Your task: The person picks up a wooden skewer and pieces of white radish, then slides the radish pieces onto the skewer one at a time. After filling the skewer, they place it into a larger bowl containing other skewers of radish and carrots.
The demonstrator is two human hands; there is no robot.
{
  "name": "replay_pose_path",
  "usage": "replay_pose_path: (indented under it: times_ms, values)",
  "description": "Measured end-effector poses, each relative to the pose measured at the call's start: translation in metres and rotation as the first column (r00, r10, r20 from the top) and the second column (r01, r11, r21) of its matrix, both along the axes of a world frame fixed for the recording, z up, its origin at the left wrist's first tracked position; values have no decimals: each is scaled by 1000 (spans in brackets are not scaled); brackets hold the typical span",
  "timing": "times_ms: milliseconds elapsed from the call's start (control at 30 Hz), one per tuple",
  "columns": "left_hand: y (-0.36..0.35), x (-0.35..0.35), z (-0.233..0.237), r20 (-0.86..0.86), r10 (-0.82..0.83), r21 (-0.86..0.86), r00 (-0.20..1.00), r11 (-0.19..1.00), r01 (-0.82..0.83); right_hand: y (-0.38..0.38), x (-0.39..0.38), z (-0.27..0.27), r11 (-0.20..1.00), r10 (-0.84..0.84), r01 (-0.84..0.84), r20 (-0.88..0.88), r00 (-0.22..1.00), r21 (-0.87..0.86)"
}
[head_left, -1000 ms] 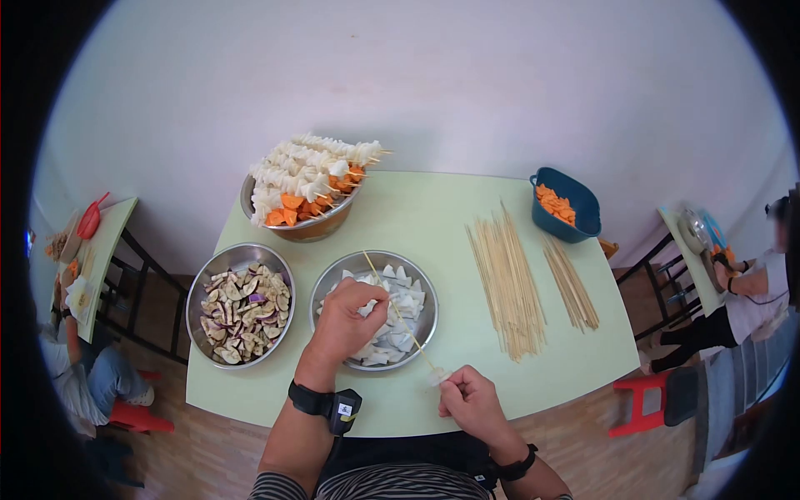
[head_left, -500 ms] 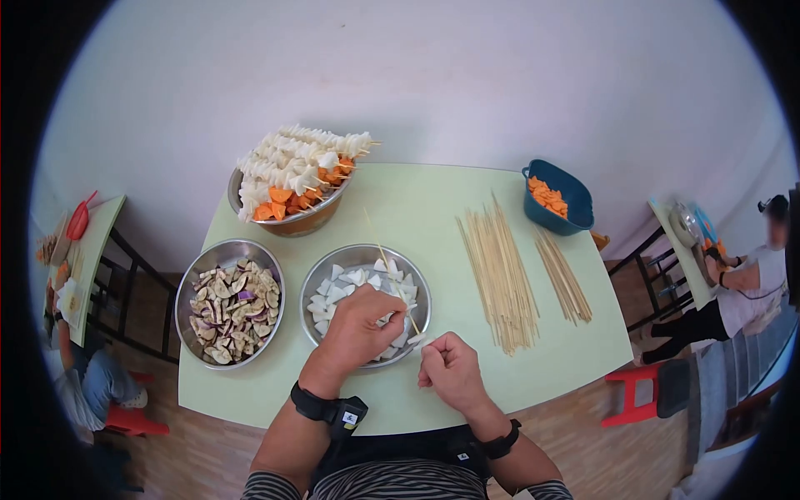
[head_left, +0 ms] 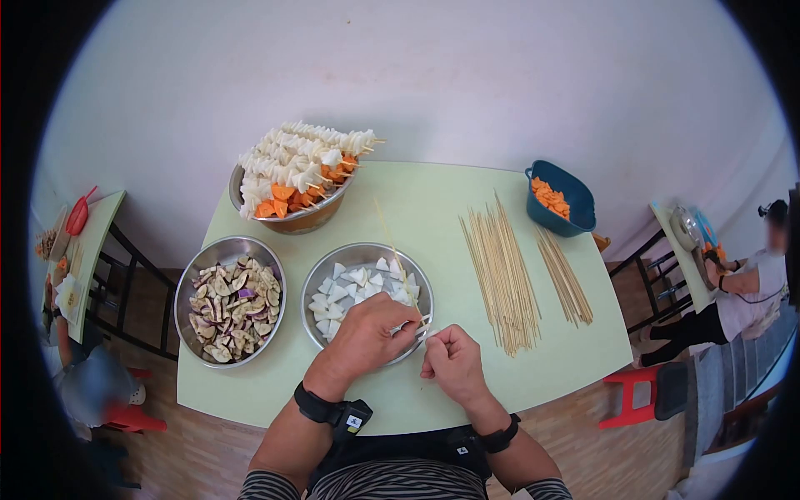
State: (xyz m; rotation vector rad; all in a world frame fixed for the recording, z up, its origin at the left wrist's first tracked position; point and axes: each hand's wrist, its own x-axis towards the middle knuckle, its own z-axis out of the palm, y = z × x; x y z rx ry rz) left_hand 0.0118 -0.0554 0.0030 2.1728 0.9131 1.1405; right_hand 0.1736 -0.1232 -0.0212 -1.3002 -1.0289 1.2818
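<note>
My left hand [head_left: 379,329] is closed in a pinch over the right side of a round metal pan [head_left: 305,292]. It grips a thin bamboo skewer [head_left: 387,233], whose long end points up and away over the pan. White vegetable pieces [head_left: 337,292], which look like cut radish, lie in this pan. Just right of the pan's near rim, my right hand [head_left: 457,367] is closed, its fingertips pinching a white radish piece [head_left: 428,331] at the skewer's near end. The fingers partly hide that end.
Left stands a metal pan of eggplant slices [head_left: 237,308]. Behind it, a bowl [head_left: 312,218] bears loaded white and orange skewers [head_left: 292,171]. Bare skewers [head_left: 500,283] lie in two bundles at right, near a teal basket [head_left: 533,218] of carrot slices. People [head_left: 750,283] sit at side tables.
Both hands have come closer together. My left hand has shifted right and slightly down with the skewer, and the white piece now sits between the fingertips of both hands.
</note>
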Motion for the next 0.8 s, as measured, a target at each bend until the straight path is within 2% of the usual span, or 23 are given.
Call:
replay_pose_path:
  times_ms: [333,533,633,700,800]
  values:
    - [-2,2,0,-36,-13,25,999,1000,14,1,4,-8,1000,20,-20,11,1000,-3]
    - [-2,-5,9,-73,-1,-46,997,999,-2,1,4,-7,1000,5,-5,5,1000,2]
    - [7,-22,2,17,41,-65,999,997,-40,-2,10,-8,999,-30,30,-19,999,15]
    - [18,-35,-9,103,231,-187,967,960,-209,-8,19,-9,999,-50,50,-20,999,20]
    - [25,-48,-6,69,317,-281,946,916,-287,-22,38,-9,994,-104,105,20,994,-22]
